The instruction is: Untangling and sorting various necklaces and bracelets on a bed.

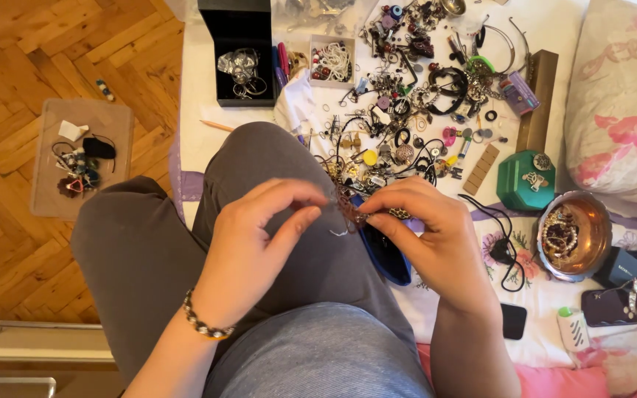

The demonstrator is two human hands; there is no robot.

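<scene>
Head view looked down on two hands meeting over the person's lap. The left hand (259, 236) had thumb and forefinger pinched together on a fine thread or wire that was too thin to make out clearly. The right hand (425, 232) had its fingers (388, 215) curled and pressed on a small brown beaded piece (349, 206), part of which was hidden under them. A beaded bracelet (204, 320) circled the left wrist. Just under the beaded piece lay a dark blue case (385, 258), mostly covered by the right hand. Beyond the beaded piece, a bed sheet (193, 88) carried a tangled heap of jewellery bits (407, 96), hard to sort out singly, and a black box (241, 51) cut off at the top edge. Right of the beaded piece stood a green box (525, 180) and a copper bowl (580, 236) of beads. Left of it lay a herringbone wood floor (31, 51).
</scene>
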